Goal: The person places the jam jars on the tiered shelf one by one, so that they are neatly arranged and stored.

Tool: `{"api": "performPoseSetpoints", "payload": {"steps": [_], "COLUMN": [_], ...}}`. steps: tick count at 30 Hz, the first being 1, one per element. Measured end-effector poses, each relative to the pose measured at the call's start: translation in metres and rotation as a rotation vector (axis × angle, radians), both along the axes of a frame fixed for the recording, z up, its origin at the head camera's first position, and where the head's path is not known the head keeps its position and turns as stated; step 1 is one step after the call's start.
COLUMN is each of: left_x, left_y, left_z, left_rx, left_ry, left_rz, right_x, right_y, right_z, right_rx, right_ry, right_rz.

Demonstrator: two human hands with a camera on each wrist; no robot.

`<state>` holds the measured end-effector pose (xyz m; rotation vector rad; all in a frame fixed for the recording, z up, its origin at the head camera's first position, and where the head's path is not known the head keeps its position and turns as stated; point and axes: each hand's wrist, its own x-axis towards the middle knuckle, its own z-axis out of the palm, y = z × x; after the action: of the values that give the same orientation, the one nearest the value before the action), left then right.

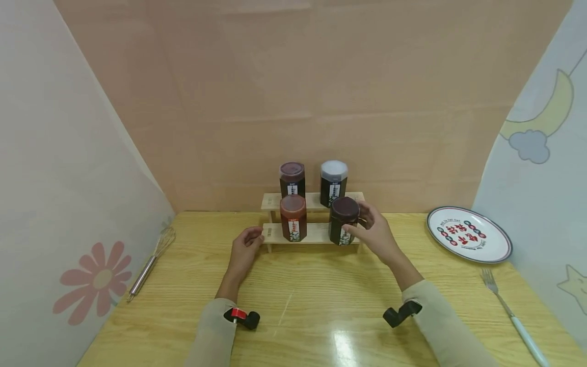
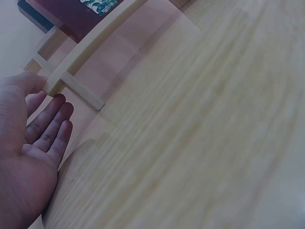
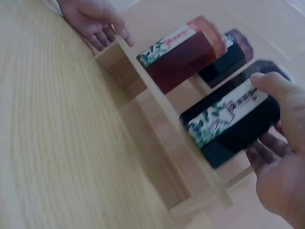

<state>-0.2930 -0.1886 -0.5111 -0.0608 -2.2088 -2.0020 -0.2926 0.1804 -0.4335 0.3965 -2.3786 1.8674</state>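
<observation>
A two-tier wooden rack point(image 1: 315, 232) stands against the back wall, with two jars on each step. My right hand point(image 1: 373, 234) grips the dark jar point(image 1: 340, 235) at the lower step's right end. Its thumb lies on the white label and the fingers go round the far side, as the right wrist view shows. The left hand point(image 1: 245, 250) pinches the left end of the lower step; in the left wrist view its fingers point(image 2: 52, 119) reach under the board. A red-brown jar point(image 1: 288, 230) stands beside the dark one. Behind them are a purple-lidded jar point(image 1: 292, 173) and a white-lidded jar point(image 1: 334, 171).
A whisk point(image 1: 151, 265) lies at the left of the wooden table point(image 1: 312, 300). To the right are a white printed plate point(image 1: 495, 242) and a fork with a pale handle point(image 1: 520, 326). Cloth-like walls close off the back and both sides.
</observation>
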Motion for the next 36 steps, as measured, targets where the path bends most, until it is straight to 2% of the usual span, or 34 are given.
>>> {"api": "performPoseSetpoints", "payload": {"steps": [4, 12, 22, 36], "left_x": [0.0, 0.0, -0.002, 0.0], "left_y": [0.001, 0.002, 0.0, -0.001], "left_z": [0.001, 0.002, 0.0, 0.001], "left_rx": [0.006, 0.011, 0.004, 0.009], "left_ry": [-0.004, -0.008, 0.004, -0.006], "left_rz": [-0.001, -0.005, 0.022, -0.001], "right_x": [-0.003, -0.005, -0.007, -0.01], "right_y": [0.005, 0.0, -0.013, -0.019], "right_z": [-0.008, -0.014, -0.012, -0.01], "right_rx": [0.005, -0.047, -0.034, -0.026], "right_ry": [-0.001, 0.046, 0.061, 0.053], "right_rz": [0.023, -0.001, -0.008, -0.014]}}
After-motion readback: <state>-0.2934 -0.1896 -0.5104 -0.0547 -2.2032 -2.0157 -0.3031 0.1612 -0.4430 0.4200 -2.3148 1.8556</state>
